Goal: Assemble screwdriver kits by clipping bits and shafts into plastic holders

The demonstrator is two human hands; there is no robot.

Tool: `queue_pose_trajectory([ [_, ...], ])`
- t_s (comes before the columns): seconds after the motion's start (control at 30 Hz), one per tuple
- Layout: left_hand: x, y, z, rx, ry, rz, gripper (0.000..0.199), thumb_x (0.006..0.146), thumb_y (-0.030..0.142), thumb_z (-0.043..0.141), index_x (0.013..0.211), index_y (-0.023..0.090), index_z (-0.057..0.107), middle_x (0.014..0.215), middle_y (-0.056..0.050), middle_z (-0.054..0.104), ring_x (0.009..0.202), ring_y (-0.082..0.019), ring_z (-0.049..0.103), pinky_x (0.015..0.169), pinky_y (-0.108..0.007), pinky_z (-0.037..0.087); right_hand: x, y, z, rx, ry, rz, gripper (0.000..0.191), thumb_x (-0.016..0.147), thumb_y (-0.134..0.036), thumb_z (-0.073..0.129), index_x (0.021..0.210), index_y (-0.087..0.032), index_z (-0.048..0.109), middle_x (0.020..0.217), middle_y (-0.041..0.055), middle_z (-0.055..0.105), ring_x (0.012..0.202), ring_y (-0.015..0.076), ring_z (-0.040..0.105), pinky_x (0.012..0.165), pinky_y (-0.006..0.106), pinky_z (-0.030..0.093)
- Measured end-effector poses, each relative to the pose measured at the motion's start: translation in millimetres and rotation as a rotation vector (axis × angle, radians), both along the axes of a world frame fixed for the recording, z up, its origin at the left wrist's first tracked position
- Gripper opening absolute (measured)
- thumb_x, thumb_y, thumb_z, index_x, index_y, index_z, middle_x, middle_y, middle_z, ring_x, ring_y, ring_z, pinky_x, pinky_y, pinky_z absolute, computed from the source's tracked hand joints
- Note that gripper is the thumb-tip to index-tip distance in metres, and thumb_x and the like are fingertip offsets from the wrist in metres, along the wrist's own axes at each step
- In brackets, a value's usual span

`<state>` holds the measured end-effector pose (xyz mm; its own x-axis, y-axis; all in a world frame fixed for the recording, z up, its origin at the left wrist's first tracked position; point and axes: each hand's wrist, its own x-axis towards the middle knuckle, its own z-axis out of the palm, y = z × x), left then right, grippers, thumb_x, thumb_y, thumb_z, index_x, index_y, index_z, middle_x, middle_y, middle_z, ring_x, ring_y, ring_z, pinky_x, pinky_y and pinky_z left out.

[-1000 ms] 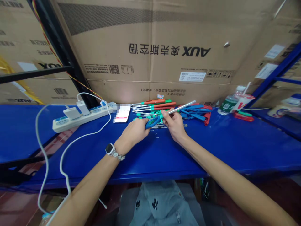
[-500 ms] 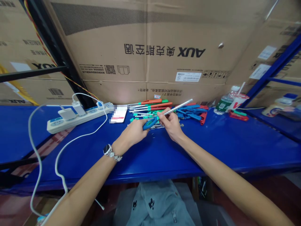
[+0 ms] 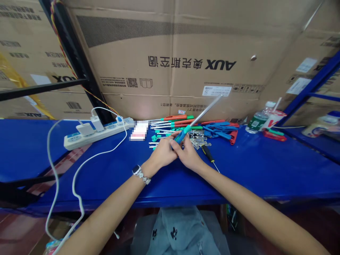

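Both my hands meet over the table around a metal rod with a blue handle and green collar (image 3: 204,112). My left hand (image 3: 164,151), below a watch and bracelet, is closed around the handle's lower end. Beside it, my right hand (image 3: 188,152) also grips the handle, with its thumb lying along it. The silvery shaft points up and to the right; my fingers hide the handle's end. Just behind lie several rods with orange handles (image 3: 175,117), small metal clip-like parts (image 3: 198,141) and a pile of blue plastic pieces (image 3: 219,129).
A black-and-yellow screwdriver (image 3: 207,153) lies right of my hands. Red plastic pieces (image 3: 233,137) border the blue pile. At left are a power strip (image 3: 106,130) with white cables and a pale blurred-out item (image 3: 139,131). A bottle (image 3: 256,122) and cup (image 3: 273,118) stand right; cardboard rises behind.
My right hand has slid down from the metal shaft to the handle, next to my left. The rod now points more steeply upward. The screwdriver has come into sight beside my right hand.
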<state>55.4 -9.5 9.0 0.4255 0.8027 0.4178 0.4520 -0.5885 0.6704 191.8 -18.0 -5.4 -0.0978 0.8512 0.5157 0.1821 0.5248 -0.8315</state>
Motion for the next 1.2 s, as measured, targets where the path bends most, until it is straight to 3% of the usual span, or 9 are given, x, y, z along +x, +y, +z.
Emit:
queue_pose_trajectory([
  [0.13,-13.1,-6.2,10.1,0.062,0.086,-0.091,0.05,0.087,0.028,0.062,0.137,0.018,0.059,0.115,-0.011,0.074,0.099,-0.027,0.07,0.09,-0.04,0.055,6.8,0.4,8.0,0.037,-0.006,0.03,0.037,0.095,-0.06,0.058,0.107,-0.025,0.055,0.106,0.006,0.064,0.1,0.0222,0.061,0.095,0.04,0.05],
  [0.2,-24.3,-6.3,16.5,0.1,0.101,-0.066,0.032,0.095,0.04,0.055,0.115,0.019,0.067,0.1,-0.008,0.076,0.089,-0.024,0.07,0.083,-0.037,0.054,16.1,2.9,16.1,-0.006,0.056,0.063,0.035,0.096,-0.061,0.056,0.103,-0.026,0.052,0.095,0.0033,0.066,0.09,0.021,0.063,0.086,0.038,0.051],
  [0.3,-37.4,-3.2,20.5,0.192,-0.139,0.08,0.04,0.104,0.043,0.036,0.082,0.02,0.061,0.063,-0.001,0.064,0.06,-0.016,0.06,0.063,-0.03,0.048,35.3,0.9,26.7,-0.106,0.06,0.117,0.036,0.096,-0.062,0.056,0.098,-0.028,0.046,0.071,-0.0036,0.058,0.061,0.0173,0.056,0.063,0.033,0.047],
  [0.43,-42.8,0.2,16.0,0.542,-0.44,0.246,0.049,0.105,0.041,0.03,0.064,0.024,0.05,0.047,0.002,0.047,0.044,-0.013,0.043,0.05,-0.03,0.037,54.5,-17.5,29.3,-0.068,-0.438,0.093,0.034,0.094,-0.057,0.063,0.104,-0.027,0.054,0.065,-0.0049,0.053,0.055,0.0153,0.048,0.056,0.029,0.036],
  [0.57,-42.3,0.4,13.1,0.81,-0.546,0.215,0.054,0.106,0.04,0.034,0.054,0.024,0.04,0.046,0.002,0.043,0.041,-0.013,0.038,0.046,-0.032,0.031,52.0,-34.4,21.7,0.064,-0.958,0.144,0.045,0.091,-0.06,0.066,0.116,-0.023,0.062,0.085,0.0048,0.068,0.064,0.0192,0.057,0.057,0.03,0.032],
  [0.77,-39.5,-2.2,17.0,0.682,-0.256,0.047,0.053,0.106,0.03,0.039,0.055,0.021,0.047,0.048,0.002,0.049,0.042,-0.009,0.044,0.045,-0.027,0.033,33.8,-25.6,13.4,0.252,-1.246,0.173,0.056,0.095,-0.066,0.056,0.128,-0.022,0.065,0.104,0.01,0.067,0.07,0.0194,0.059,0.054,0.029,0.028],
  [0.9,-34.4,-2.5,16.8,0.481,-0.124,0.009,0.052,0.104,0.028,0.044,0.054,0.02,0.049,0.046,0.003,0.048,0.041,-0.009,0.04,0.045,-0.027,0.03,25.3,-18.3,5.6,0.325,-1.188,0.173,0.056,0.097,-0.063,0.056,0.134,-0.023,0.065,0.103,0.0111,0.063,0.079,0.0223,0.057,0.064,0.032,0.041],
  [1.07,-30.0,0.6,13.0,0.434,-0.139,-0.045,0.052,0.104,0.031,0.046,0.054,0.018,0.05,0.045,0.005,0.044,0.041,-0.008,0.037,0.045,-0.025,0.029,28.3,-18.8,4.4,0.307,-1.099,0.183,0.058,0.098,-0.065,0.051,0.14,-0.025,0.06,0.106,0.0112,0.059,0.093,0.0262,0.055,0.089,0.046,0.048],
  [1.2,-29.2,1.6,9.8,0.368,-0.086,-0.07,0.046,0.1,0.032,0.052,0.056,0.018,0.05,0.044,0.007,0.04,0.04,-0.007,0.035,0.045,-0.024,0.027,48.0,-15.5,13.5,0.214,-0.873,0.106,0.037,0.107,-0.038,0.039,0.128,-0.02,0.063,0.107,0.0105,0.059,0.101,0.0246,0.057,0.095,0.044,0.046],
])
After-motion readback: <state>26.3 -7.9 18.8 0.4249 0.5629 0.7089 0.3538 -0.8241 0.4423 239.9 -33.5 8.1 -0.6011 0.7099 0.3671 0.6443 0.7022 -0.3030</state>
